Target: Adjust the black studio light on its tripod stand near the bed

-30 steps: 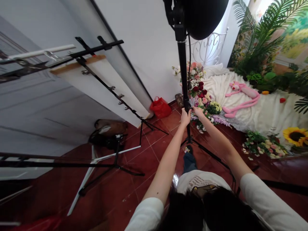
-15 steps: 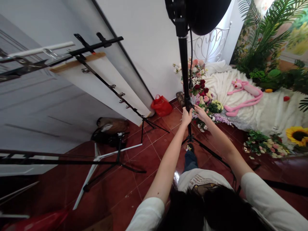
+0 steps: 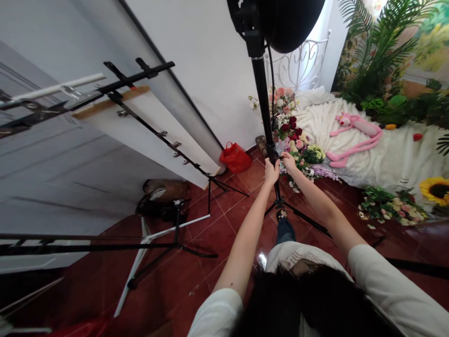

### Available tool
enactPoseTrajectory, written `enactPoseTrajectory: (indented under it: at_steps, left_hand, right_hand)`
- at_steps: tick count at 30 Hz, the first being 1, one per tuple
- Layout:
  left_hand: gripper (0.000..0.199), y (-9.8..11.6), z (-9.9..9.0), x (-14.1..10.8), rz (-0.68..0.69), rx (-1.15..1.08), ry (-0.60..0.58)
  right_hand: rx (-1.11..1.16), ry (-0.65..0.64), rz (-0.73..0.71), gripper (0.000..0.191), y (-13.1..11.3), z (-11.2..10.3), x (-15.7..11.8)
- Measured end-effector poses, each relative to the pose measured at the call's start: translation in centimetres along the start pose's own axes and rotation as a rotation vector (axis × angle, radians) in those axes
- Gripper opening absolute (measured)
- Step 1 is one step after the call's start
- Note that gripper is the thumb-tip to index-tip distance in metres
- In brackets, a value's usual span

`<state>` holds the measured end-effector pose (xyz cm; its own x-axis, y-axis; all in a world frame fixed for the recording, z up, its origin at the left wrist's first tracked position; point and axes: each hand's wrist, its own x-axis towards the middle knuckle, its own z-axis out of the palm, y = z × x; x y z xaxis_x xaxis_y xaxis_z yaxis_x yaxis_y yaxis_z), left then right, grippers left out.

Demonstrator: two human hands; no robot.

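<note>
Head view: the black stand (image 3: 263,93) rises right of the red bag (image 3: 235,158); the left hand (image 3: 271,173) curls closed around it, the right hand (image 3: 289,164) pinches at its collar (image 3: 271,151). If the collar loosens under a slack grip, the lamp head (image 3: 294,23) could drop.

A white wall (image 3: 210,70) is rising behind a floor (image 3: 224,234) of dark red tiles, which is reflecting a small bright spot. A white metal headboard (image 3: 299,70) is standing near the wall in pale light, and a colourful backdrop (image 3: 426,51) is showing behind palm leaves (image 3: 377,61).
</note>
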<state>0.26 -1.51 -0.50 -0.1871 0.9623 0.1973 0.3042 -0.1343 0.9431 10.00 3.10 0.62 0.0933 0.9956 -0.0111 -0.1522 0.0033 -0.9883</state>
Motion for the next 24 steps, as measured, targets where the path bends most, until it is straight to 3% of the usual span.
enactPoseTrajectory:
  at_steps: [3, 9, 12, 17, 21, 24]
  left_hand:
    - [0.035, -0.1, 0.1, 0.0, 0.012, -0.011, 0.004]
    - [0.045, -0.2, -0.9, 0.0, 0.028, -0.007, -0.059]
    - [0.047, 0.0, -1.9, -0.1, 0.097, -0.014, -0.067]
    - [0.047, 0.4, -2.5, 0.4, 0.153, -0.035, -0.092]
    - [0.047, 0.8, -2.4, 0.7, 0.138, 0.0, -0.043]
    - [0.047, 1.2, -2.3, 0.7, 0.152, 0.013, -0.002]
  right_hand:
    - [0.005, 0.121, 0.037, 0.006, 0.0, 0.4, 0.4]
    - [-0.069, 0.164, 0.071, 0.007, 0.7, -1.3, -0.3]
    - [-0.088, 0.046, 0.085, 0.012, 1.6, -2.0, -1.8]
    - [-0.135, -0.242, -0.071, 0.045, 2.4, -0.6, -2.8]
    - [-0.261, -0.318, -0.265, 0.059, 2.4, 1.0, -2.4]
    - [-0.329, -0.299, -0.302, 0.064, 2.6, 1.3, -2.5]
